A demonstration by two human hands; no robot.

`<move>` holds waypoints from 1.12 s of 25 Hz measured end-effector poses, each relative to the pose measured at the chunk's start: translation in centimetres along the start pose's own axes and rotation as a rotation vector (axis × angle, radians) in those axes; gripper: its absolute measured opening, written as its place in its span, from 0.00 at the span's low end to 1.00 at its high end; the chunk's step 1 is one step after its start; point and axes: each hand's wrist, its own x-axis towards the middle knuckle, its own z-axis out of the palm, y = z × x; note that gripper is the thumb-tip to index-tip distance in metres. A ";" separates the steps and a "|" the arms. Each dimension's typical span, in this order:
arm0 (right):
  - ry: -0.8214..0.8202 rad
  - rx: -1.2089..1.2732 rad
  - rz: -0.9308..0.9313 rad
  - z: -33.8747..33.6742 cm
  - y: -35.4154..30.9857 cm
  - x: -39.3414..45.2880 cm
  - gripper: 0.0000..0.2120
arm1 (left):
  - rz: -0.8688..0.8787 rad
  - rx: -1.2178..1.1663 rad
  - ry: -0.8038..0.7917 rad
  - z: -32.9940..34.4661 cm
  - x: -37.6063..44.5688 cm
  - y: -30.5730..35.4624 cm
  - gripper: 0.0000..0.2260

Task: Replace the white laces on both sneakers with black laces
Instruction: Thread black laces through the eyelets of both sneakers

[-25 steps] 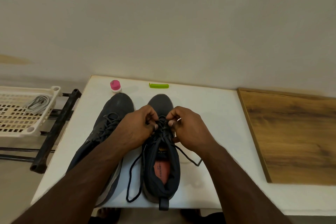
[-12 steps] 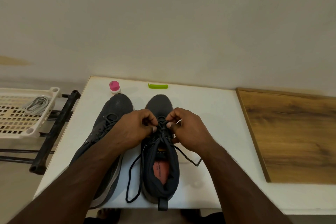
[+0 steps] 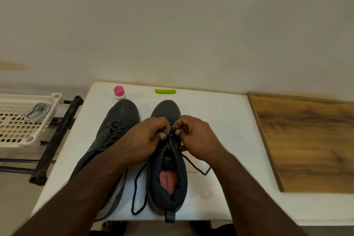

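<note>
Two dark grey sneakers stand side by side on the white table [image 3: 226, 120], toes pointing away from me. The left sneaker [image 3: 116, 120] carries a black lace across its eyelets. Over the middle of the right sneaker [image 3: 168, 184], my left hand [image 3: 145, 140] and my right hand [image 3: 197, 138] meet and both pinch the black lace [image 3: 138, 184] at the eyelets. One loose lace end trails down the left side of that shoe, the other runs out to the right. The white laces [image 3: 37, 112] lie bundled in a cream basket at the left.
The cream plastic basket [image 3: 28, 138] rests on a black metal rack [image 3: 55, 140] left of the table. A small bottle with a pink cap [image 3: 119, 92] and a green clip [image 3: 165, 91] sit near the table's far edge. A wooden board [image 3: 310, 140] lies at the right.
Both hands stay pinched together on the right sneaker's lace, with only small finger shifts. The view has drifted slightly.
</note>
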 end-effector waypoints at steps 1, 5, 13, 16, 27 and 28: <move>-0.002 0.007 0.000 0.0 0.0 0.0 0.09 | -0.010 -0.017 -0.008 -0.1 -0.1 -0.1 0.08; 0.000 0.035 0.012 0.0 0.1 0.0 0.09 | -0.113 -0.037 -0.015 -0.6 -0.1 -0.5 0.07; -0.002 0.018 0.005 0.0 0.1 0.1 0.08 | -0.147 -0.086 0.007 -0.6 -0.1 -0.6 0.07; -0.005 0.024 0.009 0.1 0.1 0.0 0.08 | -0.163 -0.033 -0.003 -0.4 0.0 -0.5 0.07; -0.001 0.022 0.001 0.1 0.1 0.0 0.07 | -0.163 -0.013 0.016 -0.2 0.0 -0.5 0.06; 0.008 0.023 -0.002 0.2 0.0 0.0 0.08 | -0.153 -0.010 0.035 -0.1 0.0 -0.4 0.06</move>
